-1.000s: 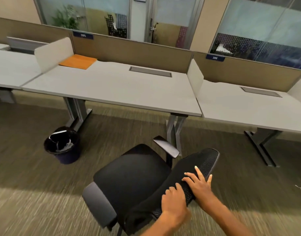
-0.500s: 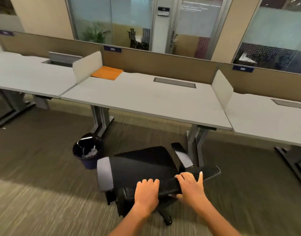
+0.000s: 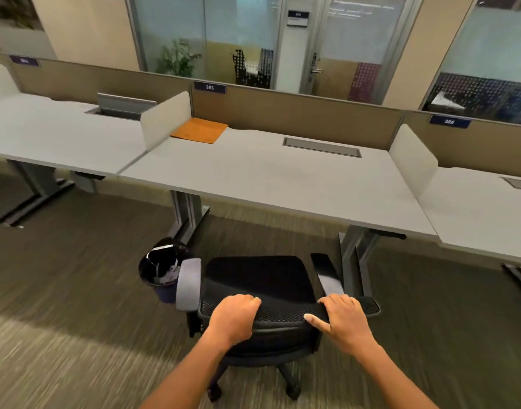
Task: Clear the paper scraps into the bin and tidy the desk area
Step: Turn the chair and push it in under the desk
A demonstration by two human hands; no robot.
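An open office with brown striped carpet holds a pale grey tabletop (image 3: 268,178), bare but for an orange folder (image 3: 199,130). Both hands, left hand (image 3: 234,317) and right hand (image 3: 343,318), grip closed over the black mesh office chair (image 3: 262,278) backrest. The round dark bin (image 3: 160,273), scraps inside, stands beside it. The tidying step seems in hand; next, push the chair straight under.

An open-plan office. A row of pale grey worktops (image 3: 271,178) on grey metal legs (image 3: 188,214) ran across the view, separated by low white dividers (image 3: 164,119) and backed by a tan partition (image 3: 297,113) bearing dark number plates (image 3: 209,87). Behind the partition stood glass-fronted rooms with frosted panels (image 3: 241,33), a door (image 3: 300,45) and a potted plant (image 3: 176,59). Striped grey-brown carpet (image 3: 76,290) covered the floor; beige walls (image 3: 85,28) flanked the glazing.
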